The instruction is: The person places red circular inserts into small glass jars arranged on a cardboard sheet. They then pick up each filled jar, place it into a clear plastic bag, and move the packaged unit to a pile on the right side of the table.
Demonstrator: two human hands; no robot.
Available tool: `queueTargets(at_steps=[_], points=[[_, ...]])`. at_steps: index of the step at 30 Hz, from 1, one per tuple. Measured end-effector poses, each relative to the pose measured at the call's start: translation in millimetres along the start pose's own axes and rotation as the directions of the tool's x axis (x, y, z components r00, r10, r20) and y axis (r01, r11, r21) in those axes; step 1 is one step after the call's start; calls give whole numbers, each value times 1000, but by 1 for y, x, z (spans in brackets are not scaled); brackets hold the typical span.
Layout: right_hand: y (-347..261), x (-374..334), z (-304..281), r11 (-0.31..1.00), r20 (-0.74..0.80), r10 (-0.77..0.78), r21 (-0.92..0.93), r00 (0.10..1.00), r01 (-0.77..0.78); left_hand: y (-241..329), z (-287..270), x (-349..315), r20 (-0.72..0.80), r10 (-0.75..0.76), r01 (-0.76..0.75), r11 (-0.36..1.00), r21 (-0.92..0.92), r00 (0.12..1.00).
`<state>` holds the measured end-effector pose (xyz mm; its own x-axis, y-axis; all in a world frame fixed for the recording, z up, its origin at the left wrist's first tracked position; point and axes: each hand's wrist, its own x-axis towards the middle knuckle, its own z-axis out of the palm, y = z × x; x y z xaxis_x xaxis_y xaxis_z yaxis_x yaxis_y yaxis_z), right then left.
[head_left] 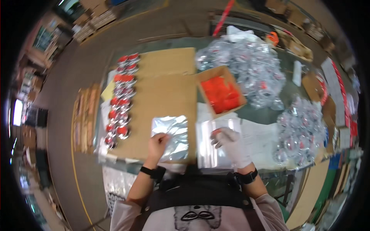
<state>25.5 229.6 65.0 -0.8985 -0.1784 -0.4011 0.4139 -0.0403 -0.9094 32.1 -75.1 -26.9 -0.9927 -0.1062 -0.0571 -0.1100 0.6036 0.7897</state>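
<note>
A clear, shiny plastic bag (178, 133) lies flat on a cardboard sheet in front of me. My left hand (158, 146), bare, is over the bag's left side with its fingers curled together; what they pinch, if anything, is hidden. To the right, my right hand (231, 145) in a white glove hovers over or touches a stack of clear plastic sheets or bags (208, 148). Its fingers are bent in, and a small reddish spot shows at the tips, too blurred to name. Beyond it, an open cardboard box (239, 96) holds flat red pieces (219, 94).
Silvery wrapped pieces with red tops (122, 104) stand in rows along the left of the cardboard sheet (162, 88). A large heap of clear-wrapped items (246, 63) fills the far right; a smaller heap (300, 133) lies nearer. White paper (258, 138) lies beside the sheets.
</note>
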Motion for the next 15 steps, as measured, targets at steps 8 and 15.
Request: queueTargets(at_steps=[8,15], points=[[42,73,161,907,222,-3,-410,975,96,-21,-50,-34,13,-177,157,839,-520,984],[48,75,301,986,435,21,142,900,-91,-80,-167,-67,110,-377,308,518,-798,919]])
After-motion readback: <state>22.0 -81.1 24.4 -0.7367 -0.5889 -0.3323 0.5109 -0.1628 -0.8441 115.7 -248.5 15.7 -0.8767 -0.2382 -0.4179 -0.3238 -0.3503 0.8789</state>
